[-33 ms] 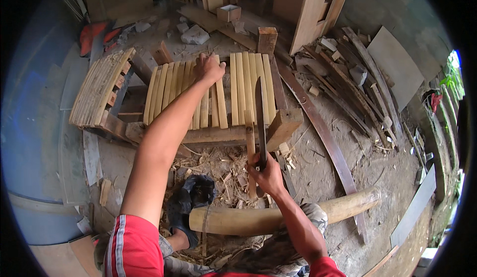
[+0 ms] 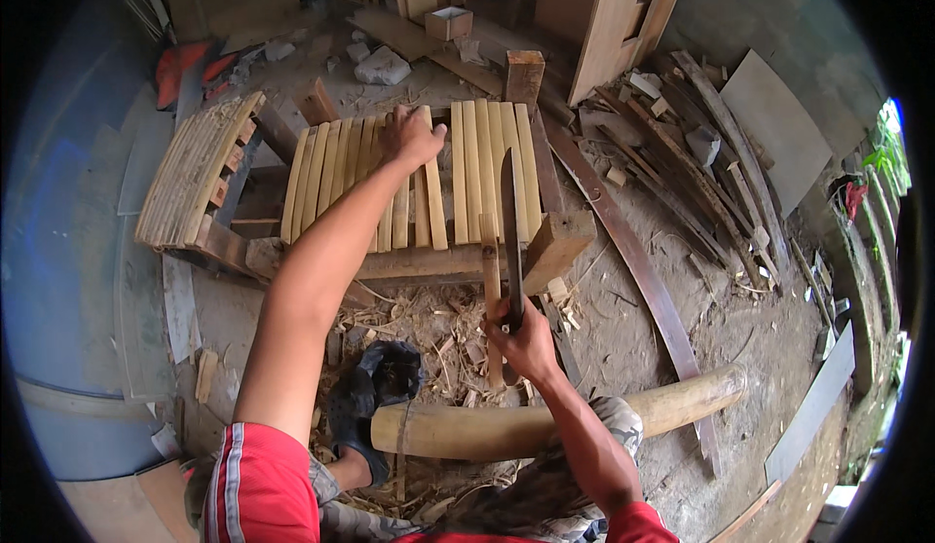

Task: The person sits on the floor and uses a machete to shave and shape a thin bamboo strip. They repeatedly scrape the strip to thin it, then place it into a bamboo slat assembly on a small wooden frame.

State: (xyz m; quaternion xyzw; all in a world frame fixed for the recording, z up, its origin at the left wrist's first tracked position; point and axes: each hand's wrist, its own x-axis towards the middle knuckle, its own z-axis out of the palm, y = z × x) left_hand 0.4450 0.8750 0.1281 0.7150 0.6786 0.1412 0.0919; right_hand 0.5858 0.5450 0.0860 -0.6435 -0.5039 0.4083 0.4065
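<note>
In front of me stands a wooden bench frame (image 2: 429,268) with pale bamboo slats laid side by side across its top. My left hand (image 2: 411,137) is closed over the far end of a loose, slightly slanted bamboo slat (image 2: 435,207); its fingertips are partly hidden. A gap shows between that slat and the right-hand group of slats (image 2: 487,153). My right hand (image 2: 526,346) is wrapped round a machete (image 2: 512,222) and a short bamboo strip (image 2: 490,265), both pointing away from me. The dark blade stands over the right slats, beside the strip.
A thick bamboo pole (image 2: 467,433) lies across the floor by my legs, amid wood shavings (image 2: 453,348). Left of the bench is a slatted end piece (image 2: 200,173). Scrap timber (image 2: 682,173) is piled at right, near a long dark board (image 2: 633,261). A stone block (image 2: 383,68) lies behind.
My left hand has shifted very slightly to the right at the slat's far end. My right hand, the machete and the strip look almost the same.
</note>
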